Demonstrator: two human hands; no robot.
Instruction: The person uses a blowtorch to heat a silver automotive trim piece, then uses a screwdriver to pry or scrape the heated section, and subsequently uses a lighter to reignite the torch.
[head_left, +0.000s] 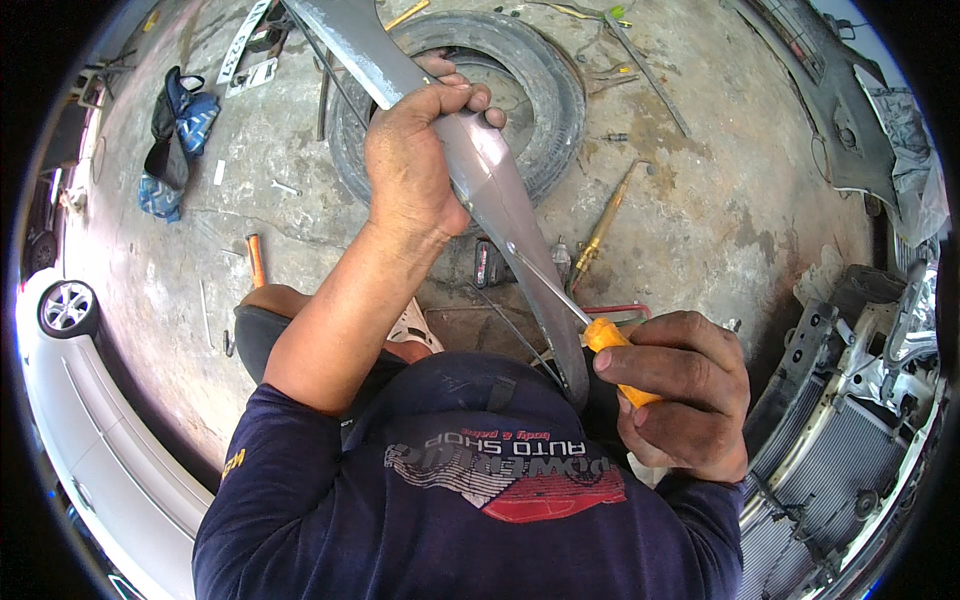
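Note:
A long, narrow grey car body panel [505,205] with worn paint slants from the top of the head view down to my lap. My left hand [415,150] is wrapped round its upper middle, fingers curled over the far edge. In my right hand [690,390] is a screwdriver [622,362] with a yellow handle. Its thin metal shaft runs up and left across the panel, and the tip lies at the panel's surface near the middle. Whether the tip presses in, I cannot tell.
Beyond the panel a tyre [560,120] lies flat on the concrete floor. A brass-coloured torch [605,225], a metal bar [650,75], an orange-handled tool [256,262] and a blue-black bag [180,140] lie around. A silver car [120,440] stands left; a radiator [830,480] is at right.

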